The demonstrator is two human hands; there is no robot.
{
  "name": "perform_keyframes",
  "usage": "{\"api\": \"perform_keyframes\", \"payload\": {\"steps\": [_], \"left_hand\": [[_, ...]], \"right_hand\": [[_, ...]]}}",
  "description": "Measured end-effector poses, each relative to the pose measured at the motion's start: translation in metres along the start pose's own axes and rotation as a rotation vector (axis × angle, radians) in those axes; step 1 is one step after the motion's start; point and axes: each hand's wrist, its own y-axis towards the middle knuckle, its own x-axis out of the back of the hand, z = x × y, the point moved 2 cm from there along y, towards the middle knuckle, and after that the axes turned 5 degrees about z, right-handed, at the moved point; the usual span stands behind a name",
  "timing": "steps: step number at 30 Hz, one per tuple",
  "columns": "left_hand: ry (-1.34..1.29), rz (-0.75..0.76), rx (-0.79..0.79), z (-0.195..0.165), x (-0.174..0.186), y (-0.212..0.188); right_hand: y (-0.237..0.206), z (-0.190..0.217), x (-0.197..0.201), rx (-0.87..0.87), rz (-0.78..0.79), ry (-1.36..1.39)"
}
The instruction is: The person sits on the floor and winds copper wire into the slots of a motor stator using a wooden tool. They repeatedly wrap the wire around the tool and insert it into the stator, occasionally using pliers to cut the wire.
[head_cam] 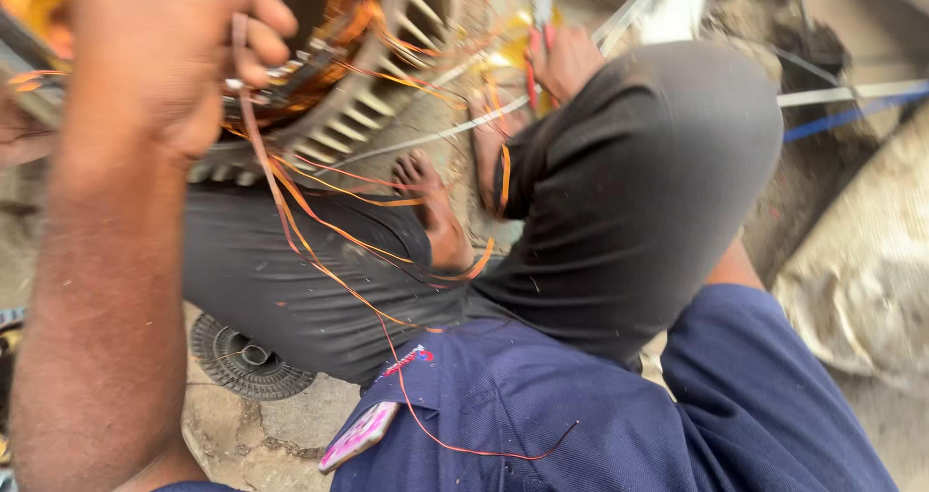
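A: Up at the top left, left hand raised against the round grey finned metal motor housing, fingers curled tight around a bundle of thin orange-copper wire strands.

B: And trailing where?

A: Down from the fist, across the dark grey trouser leg, past the bare foot, ending loose on the blue shirt.

B: Right hand?

A: Beyond the bent knee, right hand low by the ground, fingers seemingly wrapped round a red-handled metal hand tool. Blurred, so hard to tell exactly what kind of tool.

B: Anything else about?

A: Round black vented cover lying on the cracked concrete floor under the thigh, pale cloth sack off to the right.

B: Risks?

A: Likely snagging: strands looped near the toes, so a hard pull could catch the foot or snap the thin wire. Could also cut into the fingers, with bare skin on fine wire under tension. Possibly scraped knuckles on the fins, given how close the fist sits. And kinks or tangles in the slack across the lap, if dragged rather than fed.
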Motion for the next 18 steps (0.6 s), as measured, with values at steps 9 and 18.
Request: {"api": "perform_keyframes", "payload": {"steps": [9, 18], "left_hand": [[-0.024, 0.070, -0.117, -0.033, -0.026, -0.011], [-0.082, 0.001, -0.169, -0.026, -0.037, -0.074]], "right_hand": [[0.018, 0.015, 0.018, -0.009, 0.120, -0.022], [-0.040, -0.027, 0.067, 0.186, -0.048, 0.347]]}}
